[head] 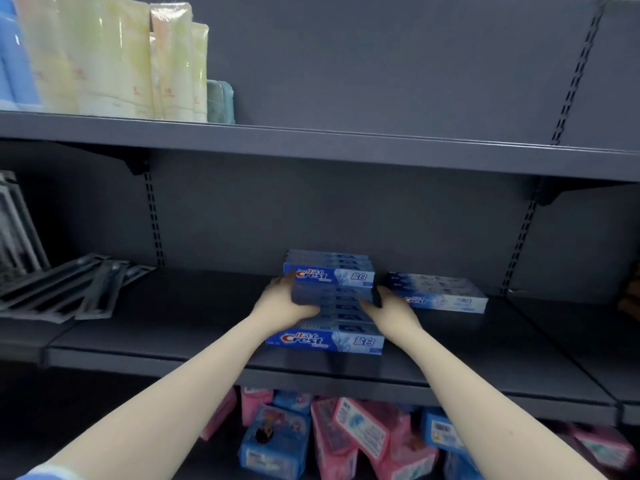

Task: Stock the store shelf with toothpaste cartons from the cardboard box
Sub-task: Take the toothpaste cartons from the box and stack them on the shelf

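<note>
With the left hand (pixel 285 299) and right hand (pixel 391 308) squeezing the ends of a raised bundle of blue-and-white toothpaste cartons (pixel 330 284) over the near layer of cartons (pixel 325 339) on the dark grey metal shelf (pixel 173 327), slack pressure could spill the middle ones.

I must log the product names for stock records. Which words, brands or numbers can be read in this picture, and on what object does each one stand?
"Crest": upper toothpaste carton, held at its ends between left hand and right hand.
"Crest": front carton on the shelf.
Chinese characters beside both logos: too blurred to read.
Right cartons: print blurred.
Pink and blue packs below: labels unreadable.
</note>
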`<action>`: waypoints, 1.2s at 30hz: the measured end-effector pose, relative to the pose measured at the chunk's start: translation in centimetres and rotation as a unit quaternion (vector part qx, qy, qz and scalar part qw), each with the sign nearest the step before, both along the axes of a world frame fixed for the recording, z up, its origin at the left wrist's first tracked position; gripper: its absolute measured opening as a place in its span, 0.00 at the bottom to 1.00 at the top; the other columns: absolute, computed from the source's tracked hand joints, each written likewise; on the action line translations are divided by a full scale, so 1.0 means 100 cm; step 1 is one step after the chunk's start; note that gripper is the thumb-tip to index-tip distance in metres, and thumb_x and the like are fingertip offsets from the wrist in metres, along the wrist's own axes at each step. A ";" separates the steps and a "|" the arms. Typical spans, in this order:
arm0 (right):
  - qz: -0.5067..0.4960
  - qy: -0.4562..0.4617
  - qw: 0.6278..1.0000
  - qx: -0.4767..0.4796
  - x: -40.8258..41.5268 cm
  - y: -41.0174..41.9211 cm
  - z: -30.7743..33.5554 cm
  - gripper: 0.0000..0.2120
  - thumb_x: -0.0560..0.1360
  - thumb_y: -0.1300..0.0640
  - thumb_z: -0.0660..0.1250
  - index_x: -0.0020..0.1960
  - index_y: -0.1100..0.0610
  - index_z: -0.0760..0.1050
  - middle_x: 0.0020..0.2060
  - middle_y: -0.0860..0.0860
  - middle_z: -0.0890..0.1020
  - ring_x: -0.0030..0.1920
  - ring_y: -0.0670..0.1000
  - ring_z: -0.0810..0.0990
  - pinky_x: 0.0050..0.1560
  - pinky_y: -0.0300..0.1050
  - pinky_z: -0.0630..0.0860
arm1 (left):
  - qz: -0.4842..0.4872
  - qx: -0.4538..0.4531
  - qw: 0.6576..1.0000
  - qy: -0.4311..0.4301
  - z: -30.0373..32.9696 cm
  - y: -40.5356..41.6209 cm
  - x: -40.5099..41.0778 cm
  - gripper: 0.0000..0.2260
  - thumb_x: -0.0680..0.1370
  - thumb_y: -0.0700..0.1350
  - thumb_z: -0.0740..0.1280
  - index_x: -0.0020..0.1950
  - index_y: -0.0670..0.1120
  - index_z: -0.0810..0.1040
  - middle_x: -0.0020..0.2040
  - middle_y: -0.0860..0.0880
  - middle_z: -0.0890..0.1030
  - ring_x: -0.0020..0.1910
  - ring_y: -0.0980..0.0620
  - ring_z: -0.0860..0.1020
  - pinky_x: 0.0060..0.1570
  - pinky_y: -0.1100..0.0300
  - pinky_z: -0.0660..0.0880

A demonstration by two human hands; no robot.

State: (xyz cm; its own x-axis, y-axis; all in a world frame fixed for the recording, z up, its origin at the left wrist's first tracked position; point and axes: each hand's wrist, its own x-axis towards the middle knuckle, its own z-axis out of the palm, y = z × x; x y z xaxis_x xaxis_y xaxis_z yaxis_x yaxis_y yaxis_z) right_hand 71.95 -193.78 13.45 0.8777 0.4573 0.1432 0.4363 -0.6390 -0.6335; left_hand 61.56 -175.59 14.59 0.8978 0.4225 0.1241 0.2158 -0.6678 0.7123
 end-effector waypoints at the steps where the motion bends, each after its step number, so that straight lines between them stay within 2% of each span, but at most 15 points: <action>1: 0.002 -0.006 1.000 0.004 -0.008 -0.007 0.000 0.18 0.78 0.48 0.60 0.66 0.53 0.68 0.61 0.55 0.75 0.57 0.56 0.75 0.52 0.46 0.73 | 0.007 0.002 1.000 -0.004 -0.003 -0.006 -0.004 0.34 0.57 0.62 0.69 0.61 0.50 0.72 0.54 0.50 0.80 0.53 0.49 0.78 0.47 0.51 0.79; 2: 0.004 -0.013 1.000 0.004 -0.017 -0.016 -0.001 0.20 0.78 0.49 0.60 0.68 0.54 0.66 0.62 0.55 0.74 0.59 0.56 0.74 0.53 0.46 0.71 | 0.016 0.006 1.000 -0.005 -0.005 -0.016 -0.010 0.36 0.58 0.61 0.70 0.64 0.49 0.71 0.56 0.49 0.79 0.55 0.48 0.78 0.48 0.52 0.78; 4: 0.006 -0.024 1.000 -0.007 -0.033 -0.033 -0.004 0.24 0.78 0.48 0.59 0.71 0.56 0.62 0.67 0.57 0.70 0.65 0.57 0.70 0.56 0.46 0.69 | 0.031 0.018 0.999 -0.013 -0.005 -0.043 -0.026 0.33 0.65 0.55 0.72 0.67 0.47 0.68 0.62 0.49 0.75 0.61 0.47 0.74 0.56 0.54 0.74; 5: 0.008 -0.026 1.000 -0.016 -0.041 -0.043 -0.005 0.25 0.79 0.48 0.58 0.72 0.58 0.60 0.69 0.57 0.68 0.67 0.57 0.68 0.59 0.46 0.68 | 0.034 0.020 0.999 -0.014 -0.005 -0.057 -0.034 0.33 0.68 0.52 0.72 0.70 0.46 0.66 0.65 0.47 0.72 0.66 0.47 0.70 0.60 0.55 0.70; 7: 0.012 -0.020 0.999 -0.032 -0.054 -0.063 -0.011 0.28 0.79 0.47 0.57 0.74 0.59 0.56 0.72 0.56 0.64 0.70 0.56 0.65 0.64 0.46 0.65 | 0.032 0.016 0.999 -0.004 -0.008 -0.083 -0.047 0.38 0.71 0.50 0.72 0.76 0.44 0.56 0.74 0.46 0.62 0.74 0.49 0.60 0.69 0.56 0.61; 9: 0.016 -0.006 0.999 -0.037 -0.066 -0.083 -0.017 0.29 0.79 0.46 0.57 0.75 0.58 0.54 0.74 0.55 0.60 0.72 0.55 0.62 0.68 0.47 0.63 | 0.024 0.006 1.000 0.003 -0.016 -0.104 -0.061 0.41 0.72 0.51 0.71 0.77 0.45 0.50 0.77 0.48 0.55 0.76 0.51 0.53 0.73 0.53 0.57; 13: 0.014 0.026 0.999 -0.030 -0.091 -0.118 -0.034 0.30 0.80 0.46 0.56 0.76 0.58 0.52 0.75 0.54 0.56 0.74 0.53 0.58 0.71 0.49 0.60 | 0.020 0.003 1.000 0.009 -0.037 -0.135 -0.081 0.42 0.72 0.51 0.71 0.77 0.48 0.48 0.77 0.51 0.54 0.75 0.49 0.56 0.72 0.50 0.60; 18: -0.005 0.015 0.999 0.040 -0.122 -0.147 -0.062 0.27 0.80 0.49 0.58 0.75 0.56 0.56 0.74 0.52 0.61 0.73 0.51 0.60 0.71 0.47 0.60 | 0.022 -0.027 0.999 0.019 -0.078 -0.166 -0.098 0.41 0.73 0.50 0.71 0.78 0.49 0.49 0.77 0.50 0.56 0.75 0.51 0.55 0.71 0.51 0.61; 21: -0.005 0.016 0.998 0.053 -0.133 -0.156 -0.088 0.26 0.80 0.50 0.58 0.75 0.55 0.57 0.74 0.50 0.61 0.73 0.50 0.60 0.72 0.49 0.61 | 0.036 -0.025 0.998 0.035 -0.106 -0.174 -0.103 0.41 0.72 0.51 0.71 0.77 0.48 0.49 0.77 0.50 0.57 0.76 0.51 0.54 0.72 0.51 0.59; 28: -0.016 0.062 0.996 0.054 -0.144 -0.157 -0.169 0.24 0.80 0.51 0.58 0.74 0.54 0.59 0.73 0.49 0.64 0.73 0.48 0.61 0.69 0.45 0.60 | 0.045 -0.048 0.995 0.077 -0.183 -0.177 -0.109 0.41 0.73 0.52 0.71 0.77 0.48 0.49 0.77 0.50 0.56 0.76 0.51 0.54 0.71 0.54 0.57; 31: -0.034 0.080 0.995 0.045 -0.148 -0.152 -0.213 0.23 0.80 0.52 0.58 0.73 0.54 0.61 0.71 0.50 0.66 0.71 0.49 0.62 0.69 0.45 0.60 | 0.039 -0.064 0.990 0.120 -0.228 -0.179 -0.114 0.41 0.74 0.53 0.70 0.78 0.50 0.47 0.77 0.52 0.53 0.76 0.52 0.52 0.73 0.51 0.57; 36: -0.042 0.118 0.992 0.010 -0.158 -0.144 -0.291 0.22 0.79 0.53 0.59 0.72 0.56 0.63 0.69 0.51 0.70 0.70 0.50 0.66 0.68 0.45 0.62 | 0.041 -0.080 0.980 0.177 -0.303 -0.180 -0.119 0.41 0.73 0.54 0.69 0.77 0.49 0.48 0.77 0.50 0.56 0.76 0.51 0.52 0.73 0.50 0.58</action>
State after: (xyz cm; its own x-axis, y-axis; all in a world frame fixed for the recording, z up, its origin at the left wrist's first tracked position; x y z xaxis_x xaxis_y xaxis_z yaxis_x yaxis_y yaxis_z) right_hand 56.19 -208.14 -15.66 0.9227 0.3802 -0.0634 0.2195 -0.6536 -0.7243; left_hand 49.66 -193.54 -15.71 0.8346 0.4840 -0.2630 0.5172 -0.5239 0.6768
